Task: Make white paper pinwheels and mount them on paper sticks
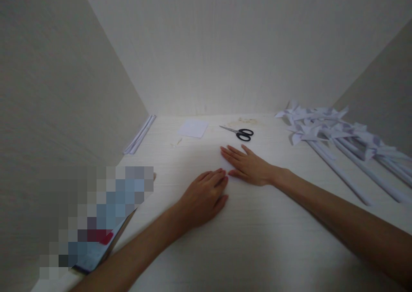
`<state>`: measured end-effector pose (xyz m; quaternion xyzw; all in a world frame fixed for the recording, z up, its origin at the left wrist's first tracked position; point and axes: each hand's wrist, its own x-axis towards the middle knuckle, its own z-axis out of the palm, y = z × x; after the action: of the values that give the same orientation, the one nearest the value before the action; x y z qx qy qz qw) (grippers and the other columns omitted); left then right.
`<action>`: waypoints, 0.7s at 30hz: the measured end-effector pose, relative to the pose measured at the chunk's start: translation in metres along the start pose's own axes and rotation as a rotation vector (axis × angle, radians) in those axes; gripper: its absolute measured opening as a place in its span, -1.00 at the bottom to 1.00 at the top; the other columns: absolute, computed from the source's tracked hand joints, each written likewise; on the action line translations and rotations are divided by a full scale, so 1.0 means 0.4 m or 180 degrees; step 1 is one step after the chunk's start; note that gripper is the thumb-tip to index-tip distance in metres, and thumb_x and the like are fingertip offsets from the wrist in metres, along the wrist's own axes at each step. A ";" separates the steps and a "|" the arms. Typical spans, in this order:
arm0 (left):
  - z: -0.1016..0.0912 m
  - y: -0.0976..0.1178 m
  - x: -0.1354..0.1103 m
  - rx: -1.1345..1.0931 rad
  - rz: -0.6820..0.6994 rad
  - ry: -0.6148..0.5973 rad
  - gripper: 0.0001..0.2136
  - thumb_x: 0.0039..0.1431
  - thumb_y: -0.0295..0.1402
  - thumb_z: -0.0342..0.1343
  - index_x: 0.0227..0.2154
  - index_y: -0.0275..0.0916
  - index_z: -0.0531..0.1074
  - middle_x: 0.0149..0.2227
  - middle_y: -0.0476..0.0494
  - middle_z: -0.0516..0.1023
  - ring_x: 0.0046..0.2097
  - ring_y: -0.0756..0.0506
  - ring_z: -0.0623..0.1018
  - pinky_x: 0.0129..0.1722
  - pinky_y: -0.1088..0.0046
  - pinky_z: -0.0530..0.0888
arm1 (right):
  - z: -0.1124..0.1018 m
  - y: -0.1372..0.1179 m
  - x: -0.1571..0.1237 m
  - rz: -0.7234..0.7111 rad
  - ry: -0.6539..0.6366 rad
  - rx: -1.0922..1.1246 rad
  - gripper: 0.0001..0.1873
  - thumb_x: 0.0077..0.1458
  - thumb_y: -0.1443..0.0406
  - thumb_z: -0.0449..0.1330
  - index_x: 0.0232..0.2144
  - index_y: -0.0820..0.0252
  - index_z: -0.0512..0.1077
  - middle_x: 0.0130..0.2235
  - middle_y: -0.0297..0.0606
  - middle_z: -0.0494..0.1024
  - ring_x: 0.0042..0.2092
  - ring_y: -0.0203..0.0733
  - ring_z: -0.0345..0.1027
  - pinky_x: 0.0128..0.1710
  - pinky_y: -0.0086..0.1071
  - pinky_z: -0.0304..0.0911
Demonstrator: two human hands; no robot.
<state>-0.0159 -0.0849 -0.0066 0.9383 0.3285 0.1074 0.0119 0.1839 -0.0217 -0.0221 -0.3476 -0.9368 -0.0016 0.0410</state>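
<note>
paper (228, 164) beneath right-hand fingers (234, 155)

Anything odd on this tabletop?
Yes: brownish marks behind the scissors, near the back wall, look like a stain on the pale tabletop. Small bits, possibly scraps, lie loose in front of the white paper square.

Black-handled scissors (238, 132) lie on the worktop (257, 249) near the rear wall (206, 47). A white sheet (193, 128) lies left of them. White tubes (140, 135) lie beside the left wall (64, 90); paper pinwheels (307, 132) with tubular stems lie at right.
</note>
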 end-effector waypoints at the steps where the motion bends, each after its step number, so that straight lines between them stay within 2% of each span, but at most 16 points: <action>1: 0.000 0.000 0.000 0.0024 0.0006 -0.0012 -0.64 0.13 -0.35 -0.15 -0.04 -0.43 0.22 0.01 -0.35 0.30 0.07 -0.17 0.27 0.04 0.25 0.25 | -0.002 0.000 -0.007 -0.0001 -0.0020 0.0000 -0.35 0.13 0.04 -0.28 0.17 0.29 -0.17 0.21 -0.09 -0.12 0.21 -0.03 -0.27 0.08 0.07 -0.15; 6: 0.002 -0.001 0.002 0.0078 0.0029 -0.0034 -0.65 0.13 -0.35 -0.15 -0.06 -0.42 0.24 0.02 -0.35 0.28 0.07 -0.16 0.27 0.05 0.25 0.23 | -0.009 -0.010 -0.055 0.0073 -0.0023 -0.0018 -0.33 0.12 0.02 -0.27 0.17 0.29 -0.18 0.21 -0.04 -0.12 0.21 -0.03 -0.27 0.09 0.07 -0.18; 21: 0.005 -0.004 -0.001 0.0086 0.0047 0.0052 -0.66 0.12 -0.36 -0.14 -0.07 -0.43 0.26 0.01 -0.35 0.30 0.05 -0.16 0.29 0.04 0.26 0.26 | -0.029 -0.042 -0.232 0.0212 -0.0232 0.0070 -0.28 0.10 0.01 -0.19 0.18 0.23 -0.32 0.22 -0.10 -0.19 0.22 -0.06 -0.34 0.12 0.03 -0.24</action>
<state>-0.0168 -0.0836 -0.0086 0.9399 0.3230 0.1107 -0.0042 0.2438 -0.0951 -0.0172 -0.3779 -0.9255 0.0227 0.0107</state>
